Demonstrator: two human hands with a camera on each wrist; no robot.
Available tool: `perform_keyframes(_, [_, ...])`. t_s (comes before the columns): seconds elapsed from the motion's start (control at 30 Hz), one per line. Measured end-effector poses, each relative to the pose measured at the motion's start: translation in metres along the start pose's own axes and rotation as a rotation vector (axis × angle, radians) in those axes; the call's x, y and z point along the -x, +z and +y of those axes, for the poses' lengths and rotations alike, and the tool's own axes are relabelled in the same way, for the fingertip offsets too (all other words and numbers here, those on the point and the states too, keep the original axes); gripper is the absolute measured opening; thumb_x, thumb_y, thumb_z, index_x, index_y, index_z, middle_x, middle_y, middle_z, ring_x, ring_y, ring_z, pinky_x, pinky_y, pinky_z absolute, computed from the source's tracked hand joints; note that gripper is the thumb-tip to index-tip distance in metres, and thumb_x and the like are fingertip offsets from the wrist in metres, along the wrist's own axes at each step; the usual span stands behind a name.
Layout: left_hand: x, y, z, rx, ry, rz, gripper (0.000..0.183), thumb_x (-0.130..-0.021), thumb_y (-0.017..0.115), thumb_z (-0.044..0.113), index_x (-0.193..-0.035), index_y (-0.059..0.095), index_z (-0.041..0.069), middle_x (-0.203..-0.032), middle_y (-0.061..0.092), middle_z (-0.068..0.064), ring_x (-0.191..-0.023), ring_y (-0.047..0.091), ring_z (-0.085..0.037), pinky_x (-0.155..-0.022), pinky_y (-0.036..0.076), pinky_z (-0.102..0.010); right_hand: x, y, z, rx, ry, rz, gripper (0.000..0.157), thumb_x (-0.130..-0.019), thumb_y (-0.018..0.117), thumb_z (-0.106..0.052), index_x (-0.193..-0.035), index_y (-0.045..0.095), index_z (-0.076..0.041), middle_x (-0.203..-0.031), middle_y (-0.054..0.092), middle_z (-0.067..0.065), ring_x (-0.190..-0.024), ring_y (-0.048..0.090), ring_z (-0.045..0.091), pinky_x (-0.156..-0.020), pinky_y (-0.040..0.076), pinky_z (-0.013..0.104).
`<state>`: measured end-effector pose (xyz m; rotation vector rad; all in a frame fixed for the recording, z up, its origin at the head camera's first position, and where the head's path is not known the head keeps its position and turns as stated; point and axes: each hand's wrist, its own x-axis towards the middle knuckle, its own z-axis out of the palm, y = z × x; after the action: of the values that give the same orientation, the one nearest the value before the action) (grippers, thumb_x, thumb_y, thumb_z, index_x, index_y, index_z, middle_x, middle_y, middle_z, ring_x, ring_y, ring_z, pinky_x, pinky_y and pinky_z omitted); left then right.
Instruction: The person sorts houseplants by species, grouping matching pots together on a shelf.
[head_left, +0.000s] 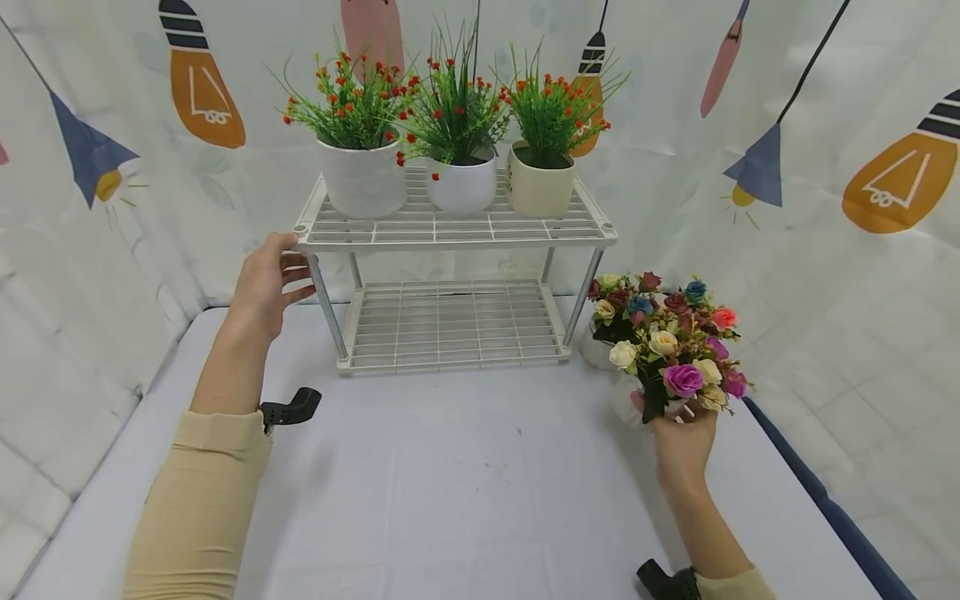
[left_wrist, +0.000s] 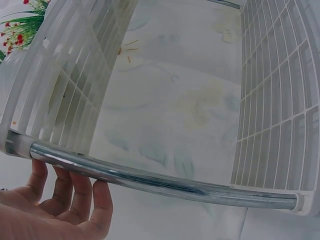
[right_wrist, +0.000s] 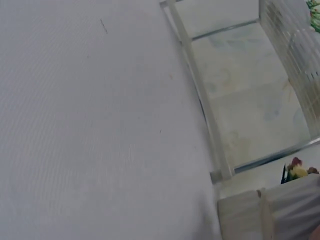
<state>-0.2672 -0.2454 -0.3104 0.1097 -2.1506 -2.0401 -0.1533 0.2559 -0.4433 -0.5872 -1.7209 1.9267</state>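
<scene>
A white two-tier wire shelf (head_left: 450, 245) with metal posts stands on the table. My left hand (head_left: 264, 279) is at its upper left corner. In the left wrist view, the left fingertips (left_wrist: 102, 190) touch the metal post (left_wrist: 165, 184); the thumb is hidden. At the shelf's right, my right hand (head_left: 686, 442) holds a potted bouquet of artificial flowers (head_left: 682, 381), purple, cream and pink, its pot mostly hidden. Close behind is another potted bouquet (head_left: 618, 304) in a whitish pot (head_left: 596, 352). The right wrist view shows a pale pot (right_wrist: 295, 210) beside the shelf's end.
On the upper tier stand three pots with grass and small red flowers: a large white pot (head_left: 363, 179), a smaller white pot (head_left: 461, 185) and a cream pot (head_left: 542, 183). A white cloth covers the table (head_left: 450, 483). Patterned curtains (head_left: 795, 292) hang behind and at the sides.
</scene>
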Motion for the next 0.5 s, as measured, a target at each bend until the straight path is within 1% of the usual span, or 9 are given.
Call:
perform_keyframes(0.07, [0.000, 0.000, 0.000, -0.002, -0.002, 0.001, 0.046, -0.107, 0.041, 0.052, -0.133, 0.057, 0.018, -0.115, 0.051, -0.001, -0.106, 0.051, -0.016, -0.110, 0.036, -0.054, 0.005, 0.006, -0.003, -0.014, -0.006, -0.031, 0.091, -0.079, 0.088, 0.002, -0.148, 0.033, -0.022, -0.132, 0.042, 0.000, -0.116, 0.045, 0.015, -0.078, 0.057, 0.021])
perform_keyframes(0.1, [0.000, 0.000, 0.000, 0.001, -0.004, 0.002, 0.045, -0.107, 0.042, 0.052, -0.132, 0.058, 0.018, -0.115, 0.051, -0.001, -0.106, 0.051, -0.016, -0.110, 0.035, -0.054, 0.008, 0.009, -0.004, 0.002, -0.007, -0.043, 0.090, -0.080, 0.088, 0.000, -0.148, 0.034, -0.022, -0.133, 0.042, 0.000, -0.117, 0.045, 0.015, -0.079, 0.056, 0.021])
perform_keyframes(0.17, [0.000, 0.000, 0.000, 0.001, -0.006, 0.002, 0.044, -0.106, 0.042, 0.052, -0.131, 0.058, 0.019, -0.114, 0.051, -0.001, -0.106, 0.051, -0.016, -0.110, 0.035, -0.054, 0.012, 0.017, -0.006, -0.013, 0.001, -0.069, 0.087, -0.082, 0.086, 0.002, -0.147, 0.033, -0.020, -0.134, 0.042, 0.002, -0.119, 0.047, 0.018, -0.081, 0.057, 0.022])
perform_keyframes(0.27, [0.001, 0.000, -0.001, -0.001, -0.005, -0.001, 0.044, -0.106, 0.042, 0.052, -0.130, 0.059, 0.019, -0.114, 0.051, -0.001, -0.106, 0.051, -0.016, -0.110, 0.035, -0.055, 0.019, 0.029, -0.008, 0.007, 0.017, -0.108, 0.086, -0.083, 0.086, -0.001, -0.146, 0.031, -0.020, -0.135, 0.042, 0.002, -0.119, 0.049, 0.019, -0.082, 0.056, 0.022])
perform_keyframes(0.37, [0.000, 0.000, -0.001, -0.007, -0.002, -0.003, 0.047, -0.106, 0.041, 0.052, -0.133, 0.058, 0.017, -0.114, 0.050, -0.001, -0.106, 0.050, -0.016, -0.110, 0.035, -0.055, 0.025, 0.043, -0.008, 0.004, 0.022, -0.159, 0.088, -0.082, 0.086, 0.001, -0.146, 0.029, -0.019, -0.136, 0.042, 0.005, -0.118, 0.051, 0.023, -0.083, 0.056, 0.024])
perform_keyframes(0.5, [0.000, -0.001, -0.001, -0.021, 0.005, -0.001, 0.046, -0.107, 0.040, 0.052, -0.132, 0.058, 0.018, -0.114, 0.050, 0.000, -0.106, 0.050, -0.016, -0.109, 0.036, -0.054, 0.034, 0.065, -0.008, -0.006, 0.019, -0.213, 0.092, -0.080, 0.087, 0.003, -0.148, 0.028, -0.015, -0.139, 0.041, 0.008, -0.121, 0.048, 0.023, -0.083, 0.056, 0.025])
